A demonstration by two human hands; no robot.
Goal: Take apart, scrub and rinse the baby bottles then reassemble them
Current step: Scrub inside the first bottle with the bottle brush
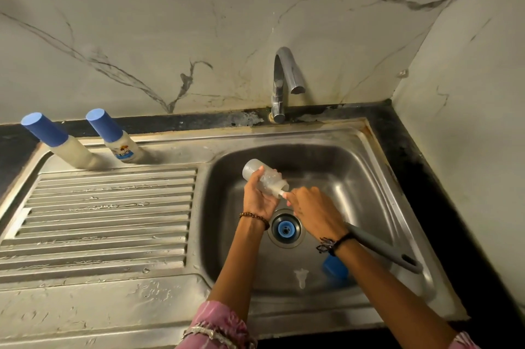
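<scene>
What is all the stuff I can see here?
Capped plastic baby bottles with blue caps: two, milky white, standing on the drainboard's back edge.
Clear plastic bottle body: one, held over the basin.
Grey long-handled bottle brush: one, head inside the bottle.
Blue round ring: one, on the drain.
Clear silicone teat: one, basin floor.
Blue cap: one, basin floor.
Chrome tap: one, behind the basin.
Steel sink: one, grey.
Left hand: grip on bottle.
Right hand: grip on brush.

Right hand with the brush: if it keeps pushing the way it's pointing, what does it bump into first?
The right hand points up-left along the brush, so probably the mouth of the clear bottle in the left hand.
</scene>
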